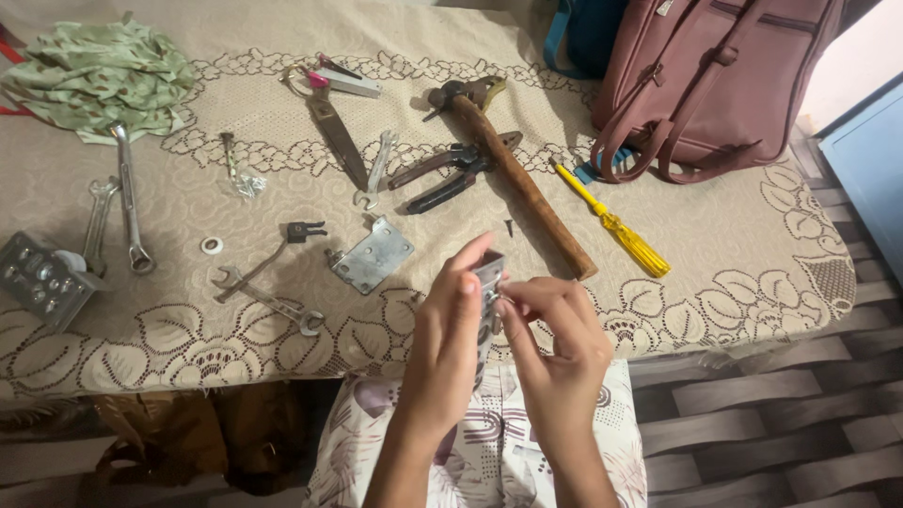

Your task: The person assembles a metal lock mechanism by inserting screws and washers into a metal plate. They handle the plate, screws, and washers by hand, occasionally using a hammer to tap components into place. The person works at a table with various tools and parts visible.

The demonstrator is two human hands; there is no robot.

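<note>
Head view: left hand [450, 329] grips an upright grey metal bracket [487, 282] past the bench [752, 235] near edge, over the lap. Right hand [555, 329] pinches at the bracket's side, fingertips pressed together. Hammer [517, 174], pliers [447, 174], yellow screwdriver [616, 226] mid-bench. Open cloth near the right corner. Maroon bag [715, 75] at the far right edge.

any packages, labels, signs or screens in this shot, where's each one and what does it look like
No screens, signs or printed labels can be made out.
Small clear plastic packet: on the tablecloth, upper left of centre, beside a thin bolt; crumpled, see-through with a silvery glint.
Pale tag: top edge, on the maroon bag; tiny whitish patch, too small to tell more.
The metal plate between the left hand and right hand shows no label.
</note>
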